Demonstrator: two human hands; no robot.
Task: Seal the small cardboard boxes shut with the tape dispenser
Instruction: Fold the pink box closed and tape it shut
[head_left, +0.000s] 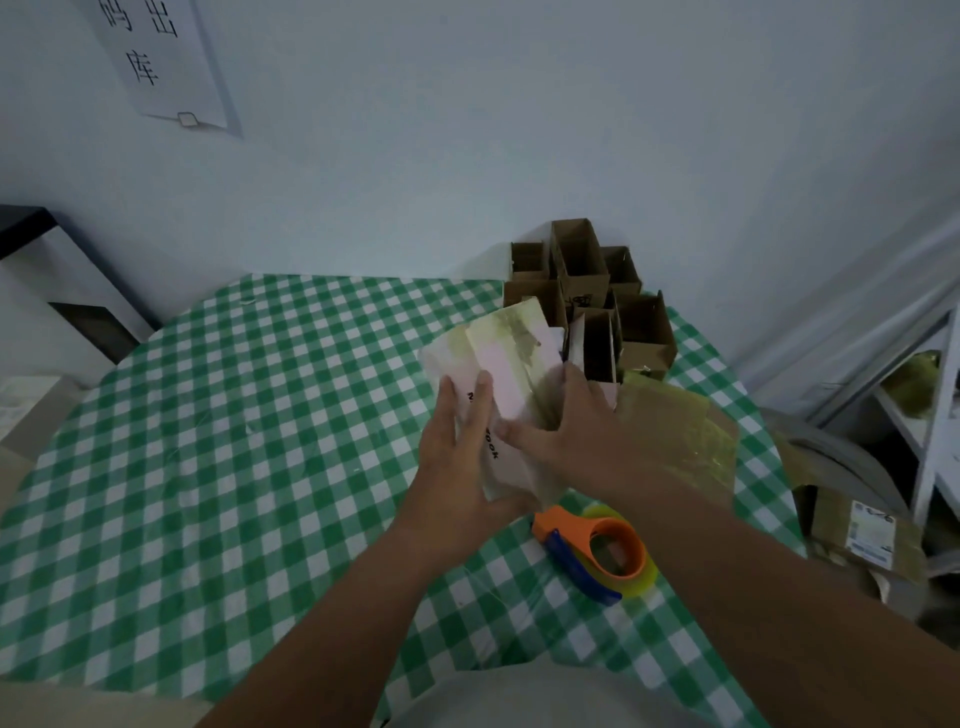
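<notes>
The small pink box (498, 384), already streaked with yellowish tape, is held up off the counter (208, 441) at about the middle of the view, tilted with its far end toward 12 o'clock. The left hand (457, 457) lies along its near-left face with fingers mostly straight, thumb underneath as far as I can tell; the right hand (566, 431) presses flat-fingered on its right side, seemingly smoothing tape down. Neither hands' grip is a firm clasp, so the box could slip or twist if one palm lifts too soon. The tape dispenser (597, 551) lies released on the counter at 5 o'clock of the box, untouched; a loose tape end could cling to the checked cloth. At 1 o'clock stands a cluster of open brown boxes (587, 291), close enough that a swing of the held box might knock them over. A taped flat parcel (675, 431) sits at 3 o'clock, partly under the right forearm
</notes>
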